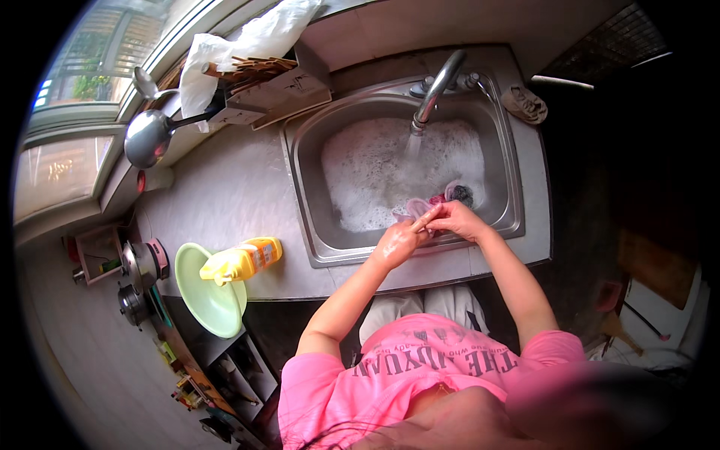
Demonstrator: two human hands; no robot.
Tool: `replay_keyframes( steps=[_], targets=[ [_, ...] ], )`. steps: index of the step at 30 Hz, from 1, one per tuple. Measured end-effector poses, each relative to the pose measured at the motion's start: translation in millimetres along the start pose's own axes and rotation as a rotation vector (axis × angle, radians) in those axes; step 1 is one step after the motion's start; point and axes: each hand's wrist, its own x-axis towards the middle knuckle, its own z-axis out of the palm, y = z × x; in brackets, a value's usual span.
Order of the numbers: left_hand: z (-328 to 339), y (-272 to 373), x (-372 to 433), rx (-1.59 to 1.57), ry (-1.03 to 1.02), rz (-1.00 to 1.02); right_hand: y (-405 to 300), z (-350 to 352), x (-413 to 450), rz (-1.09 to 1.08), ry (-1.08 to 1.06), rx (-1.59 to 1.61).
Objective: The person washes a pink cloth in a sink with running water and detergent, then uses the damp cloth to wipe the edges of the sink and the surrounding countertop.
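My left hand (396, 243) and my right hand (458, 219) meet over the near rim of the stainless steel sink (315, 185). The right fingertips touch the left fingers; whether anything small is between them I cannot tell. Suds streak the back of my left hand. Just beyond the hands lie a pale pink cloth or mesh (417, 208), a red item (437, 199) and a dark scouring pad (463, 195), partly in foamy water (377, 163). Water runs from the chrome faucet (439, 84) into the foam.
On the left of the counter (236, 185) a yellow detergent bottle (242, 261) stands by a pale green basin (194, 292) overhanging the edge. A utensil holder (281, 93) with chopsticks and a ladle (149, 138) is at the back left. A crumpled rag (524, 104) lies right of the sink.
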Motion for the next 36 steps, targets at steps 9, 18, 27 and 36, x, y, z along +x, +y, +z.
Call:
replay_keyframes(
  steps=[9,18,27,36],
  targets=[
    [-25,17,-10,-0.082,-0.066,-0.077,-20,11,-28,-0.116,0.119,0.008],
    [-10,22,-8,-0.276,0.066,-0.244,-31,8,-44,-0.212,0.367,0.320],
    [7,17,13,-0.067,0.097,-0.432,-104,-118,-112,-0.482,0.530,0.287],
    [30,31,24,0.044,0.157,-0.660,-173,-272,-136,-0.769,0.449,0.458]
  ],
)
